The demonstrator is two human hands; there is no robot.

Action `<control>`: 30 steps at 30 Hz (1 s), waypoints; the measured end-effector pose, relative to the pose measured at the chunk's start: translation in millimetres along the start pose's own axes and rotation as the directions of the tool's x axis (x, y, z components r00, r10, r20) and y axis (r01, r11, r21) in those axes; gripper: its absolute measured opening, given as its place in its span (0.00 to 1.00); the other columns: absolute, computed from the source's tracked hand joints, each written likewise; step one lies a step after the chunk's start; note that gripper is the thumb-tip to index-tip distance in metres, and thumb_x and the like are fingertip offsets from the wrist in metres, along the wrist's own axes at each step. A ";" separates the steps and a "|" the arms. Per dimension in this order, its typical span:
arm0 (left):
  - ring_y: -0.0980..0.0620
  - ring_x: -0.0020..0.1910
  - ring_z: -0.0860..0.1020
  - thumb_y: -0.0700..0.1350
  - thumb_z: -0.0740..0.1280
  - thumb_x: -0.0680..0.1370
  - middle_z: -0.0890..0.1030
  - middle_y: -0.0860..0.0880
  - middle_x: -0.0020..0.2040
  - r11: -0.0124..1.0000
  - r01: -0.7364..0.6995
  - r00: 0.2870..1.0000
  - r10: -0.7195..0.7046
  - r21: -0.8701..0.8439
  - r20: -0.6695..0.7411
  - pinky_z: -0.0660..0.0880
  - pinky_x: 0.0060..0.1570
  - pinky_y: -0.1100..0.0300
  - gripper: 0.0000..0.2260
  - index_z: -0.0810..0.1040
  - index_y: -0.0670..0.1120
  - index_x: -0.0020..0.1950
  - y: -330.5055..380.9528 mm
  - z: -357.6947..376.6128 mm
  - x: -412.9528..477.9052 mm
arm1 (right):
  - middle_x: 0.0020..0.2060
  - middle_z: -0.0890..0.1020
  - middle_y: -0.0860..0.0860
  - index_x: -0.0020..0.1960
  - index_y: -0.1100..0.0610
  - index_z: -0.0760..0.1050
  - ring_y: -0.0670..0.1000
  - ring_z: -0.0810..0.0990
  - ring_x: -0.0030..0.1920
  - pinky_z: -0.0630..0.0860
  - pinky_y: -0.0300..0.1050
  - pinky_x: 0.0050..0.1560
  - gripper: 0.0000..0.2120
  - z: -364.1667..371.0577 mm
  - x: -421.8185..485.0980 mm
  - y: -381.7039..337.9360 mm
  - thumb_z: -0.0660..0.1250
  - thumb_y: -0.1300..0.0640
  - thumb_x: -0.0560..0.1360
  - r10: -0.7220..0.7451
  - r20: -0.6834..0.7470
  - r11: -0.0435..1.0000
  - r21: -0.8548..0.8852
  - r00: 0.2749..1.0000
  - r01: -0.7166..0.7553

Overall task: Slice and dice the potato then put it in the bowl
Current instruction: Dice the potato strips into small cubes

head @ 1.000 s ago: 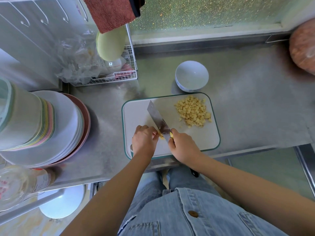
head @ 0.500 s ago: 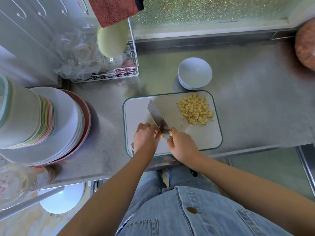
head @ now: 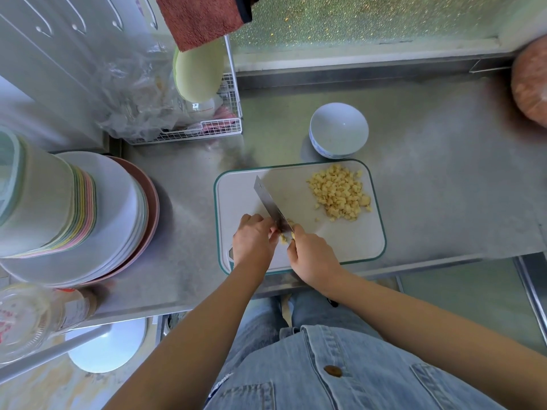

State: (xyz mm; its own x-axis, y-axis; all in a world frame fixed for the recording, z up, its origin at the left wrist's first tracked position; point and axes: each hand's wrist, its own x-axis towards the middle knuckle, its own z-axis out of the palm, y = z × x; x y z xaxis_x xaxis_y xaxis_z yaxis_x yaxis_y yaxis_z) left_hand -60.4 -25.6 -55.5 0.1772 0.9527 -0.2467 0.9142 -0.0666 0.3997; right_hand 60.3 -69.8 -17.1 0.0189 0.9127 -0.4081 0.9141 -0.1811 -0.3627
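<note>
my right hand is wrapped around the handle of the cleaver, close to the front edge of the cutting board; the handle itself is hidden under my fingers. the blade runs diagonally away from me toward the board's back left corner, with its edge down on the board. my left hand sits just left of the blade, fingers curled under and pinning the last piece of potato against the board, right beside the steel. a few cut cubes lie touching the right side of the blade.

the pile of diced potato lies in the board's back right corner, well apart from the blade. the white bowl stands upright on the steel countertop, just behind the board's back edge and near that pile.

a stack of plates stands at the left edge of the countertop. a wire dish rack is at the back left corner, with a pale green plate on edge in it and a clear plastic bag bunched beside it. a red towel hangs above the rack.
</note>
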 end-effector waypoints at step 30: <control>0.48 0.72 0.62 0.48 0.67 0.79 0.62 0.45 0.72 0.993 0.114 0.993 -0.114 -0.008 -0.039 0.66 0.69 0.57 0.25 0.64 0.41 0.72 -15.7 4.3 -44.1 | 0.32 0.76 0.57 0.48 0.62 0.68 0.59 0.74 0.34 0.68 0.52 0.36 0.08 2.8 -25.3 34.7 0.56 0.57 0.80 -0.181 0.047 0.973 0.155 0.982 0.172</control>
State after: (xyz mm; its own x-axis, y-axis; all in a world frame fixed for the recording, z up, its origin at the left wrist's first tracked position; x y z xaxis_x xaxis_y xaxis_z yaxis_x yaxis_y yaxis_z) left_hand -81.0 -67.8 -54.7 0.0576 0.9650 -0.2560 0.9255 0.0446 0.3761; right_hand 90.5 -100.2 -21.7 -0.1656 0.9124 -0.3744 0.8296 -0.0764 -0.5531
